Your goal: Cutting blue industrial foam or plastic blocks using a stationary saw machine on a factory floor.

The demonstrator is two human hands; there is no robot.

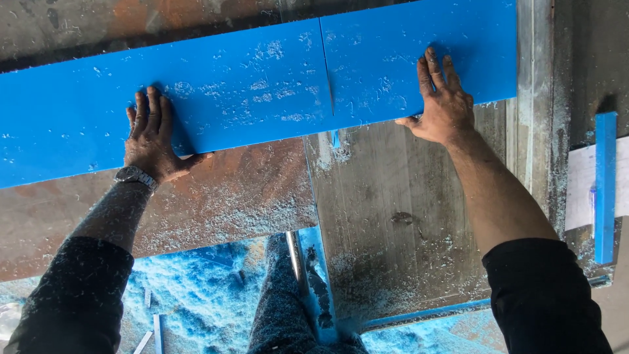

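Nearest the camera, blue shavings [196,295] lie heaped on the floor around the person's trouser leg [282,308], with a few pale offcut strips [157,331] among them. Above that is the saw table [393,216], a rusty plate on the left and a grey metal plate on the right, both dusted with blue chips (the dark sleeves and forearms are speckled too). Off to the right a narrow blue strip [605,187] lies across a white sheet. Farther out, a long blue plastic board [255,92] lies across the table, a thin cut line running through it near the middle. The left hand [151,141], a wristwatch [134,176] at its wrist, lies flat on the board left of the cut, fingers together, gripping nothing. The right hand [444,101] presses flat on the piece right of the cut, fingers slightly spread, thumb at the board's near edge.
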